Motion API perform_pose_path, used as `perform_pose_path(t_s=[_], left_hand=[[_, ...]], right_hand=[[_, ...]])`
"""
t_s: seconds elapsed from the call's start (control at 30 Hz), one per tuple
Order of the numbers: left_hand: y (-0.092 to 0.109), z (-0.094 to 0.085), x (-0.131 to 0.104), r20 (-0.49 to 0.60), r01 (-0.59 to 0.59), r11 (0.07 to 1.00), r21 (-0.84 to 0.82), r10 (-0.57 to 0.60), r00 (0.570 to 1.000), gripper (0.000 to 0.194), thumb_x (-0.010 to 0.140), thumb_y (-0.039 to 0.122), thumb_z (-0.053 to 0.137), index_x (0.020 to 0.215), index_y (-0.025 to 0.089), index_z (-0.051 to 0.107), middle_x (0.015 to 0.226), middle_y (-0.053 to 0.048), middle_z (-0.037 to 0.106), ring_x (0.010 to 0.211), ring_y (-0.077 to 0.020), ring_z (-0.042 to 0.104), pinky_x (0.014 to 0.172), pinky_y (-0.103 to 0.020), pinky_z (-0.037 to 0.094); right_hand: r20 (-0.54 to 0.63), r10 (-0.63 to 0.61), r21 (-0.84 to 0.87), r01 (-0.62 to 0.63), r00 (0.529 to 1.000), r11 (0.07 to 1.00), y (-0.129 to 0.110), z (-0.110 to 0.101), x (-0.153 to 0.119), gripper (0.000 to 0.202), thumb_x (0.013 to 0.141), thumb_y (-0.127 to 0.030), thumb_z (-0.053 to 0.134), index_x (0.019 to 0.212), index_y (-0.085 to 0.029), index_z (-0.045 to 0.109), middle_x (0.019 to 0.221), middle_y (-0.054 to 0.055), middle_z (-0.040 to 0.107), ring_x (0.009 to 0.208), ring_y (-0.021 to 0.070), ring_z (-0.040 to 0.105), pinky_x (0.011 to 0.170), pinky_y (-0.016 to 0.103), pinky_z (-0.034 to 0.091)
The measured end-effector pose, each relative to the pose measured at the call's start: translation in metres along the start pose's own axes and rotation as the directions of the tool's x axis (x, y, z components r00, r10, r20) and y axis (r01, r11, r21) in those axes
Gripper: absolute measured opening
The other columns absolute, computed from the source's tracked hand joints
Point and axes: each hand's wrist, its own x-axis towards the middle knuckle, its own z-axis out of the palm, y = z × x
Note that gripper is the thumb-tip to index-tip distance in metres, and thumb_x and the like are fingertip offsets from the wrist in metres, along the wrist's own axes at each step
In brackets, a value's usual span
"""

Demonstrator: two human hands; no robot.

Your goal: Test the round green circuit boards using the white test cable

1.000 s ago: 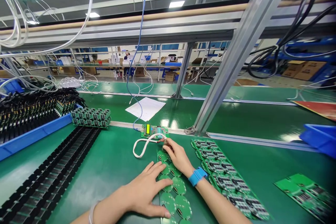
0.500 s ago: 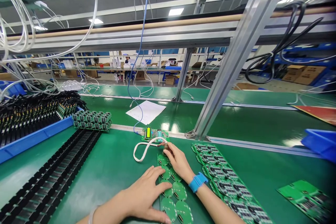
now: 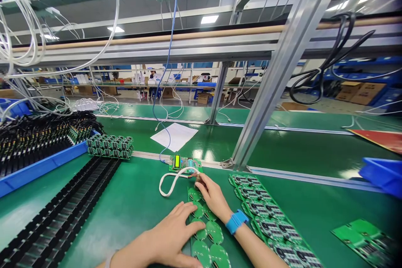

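Here, left hand [image 3: 172, 234] lies on green board panel [image 3: 214, 233], fingers spread; right hand [image 3: 214, 197] pinches white cable [image 3: 166, 195] end at panel's far end.

The left hand [image 3: 174, 231] lies spread on a panel of round green boards [image 3: 215, 232]. At the panel's far end, the right hand [image 3: 214, 193] grips the end of a white cable [image 3: 173, 182]. Beyond the panel sits a circuit board with a lit display [image 3: 177, 161]; right of the panel lies a component-covered panel [image 3: 266, 210].

2 arms [image 3: 259, 243] extend forward: left hand [image 3: 168, 234] palm down, fingers [image 3: 186, 209] spread; right hand [image 3: 215, 197] pinching.
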Motion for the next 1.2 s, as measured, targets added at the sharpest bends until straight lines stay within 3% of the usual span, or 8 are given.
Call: perform_pose_path(t_s=[0.57,1.2], left_hand=[[-0.0009,-0.0009,-0.0008,0.012,-0.007,1.000,-0.020,0.007,1.000,0.080,0.080,0.063,0.064,0.141,0.020,0.037,0.149,-0.021,0.027,0.140,-0.0378,0.018,0.113,-0.057,0.016],[-0.0026,0.0006,-0.0017,0.009,0.002,1.000,-0.024,-0.002,1.000,0.081,0.078,0.065,0.066,0.140,0.021,0.040,0.149,-0.021,0.027,0.141,-0.0363,0.019,0.114,-0.054,0.016]], right_hand=[[-0.027,-0.009,-0.015,0.009,1.000,1.000,0.0023,0.0014,-0.0014,0.026,0.092,-0.029,0.043,0.108,-0.018,0.060,0.095,0.008,0.068,0.083,0.0226,0.064,0.077,0.034,0.051],[-0.040,-0.018,0.008,0.019,0.999,1.000,-0.0009,0.0009,-0.0013,0.024,0.091,-0.029,0.043,0.104,-0.019,0.061,0.092,0.007,0.069,0.080,0.0221,0.064,0.075,0.033,0.052]])
